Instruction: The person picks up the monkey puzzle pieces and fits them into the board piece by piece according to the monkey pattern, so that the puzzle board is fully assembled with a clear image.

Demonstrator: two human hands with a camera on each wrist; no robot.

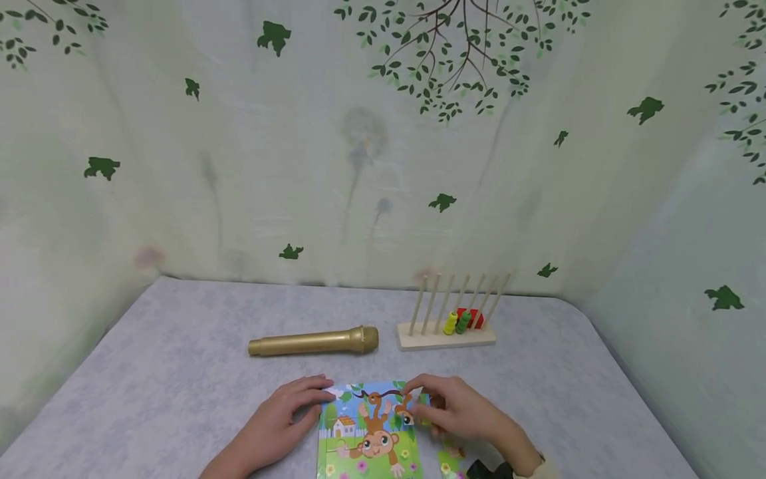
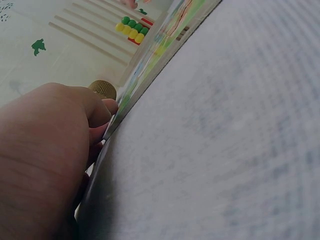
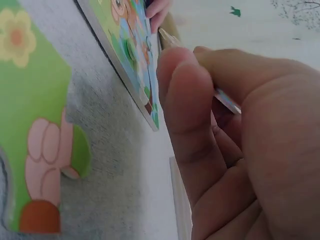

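Observation:
A jigsaw puzzle [image 1: 371,439] with a hanging monkey, a small house and flowers lies flat at the front of the table. My left hand [image 1: 281,419] rests along its upper left edge, fingers loosely bent and touching the rim. Over the puzzle's upper right side, my right hand [image 1: 463,409] pinches a puzzle piece [image 3: 227,101] between thumb and fingers. That piece appears nearly edge-on in the right wrist view and is mostly hidden by the fingers. Below the right hand lies a loose green puzzle piece [image 3: 37,95], printed with a monkey's hand and a yellow flower.
Behind the puzzle, a gold microphone [image 1: 314,341] lies on its side. To its right stands a wooden peg counting frame [image 1: 445,340] with yellow, green and red beads. A curtain printed with leaves [image 1: 365,219] hangs behind the grey table [image 1: 179,332].

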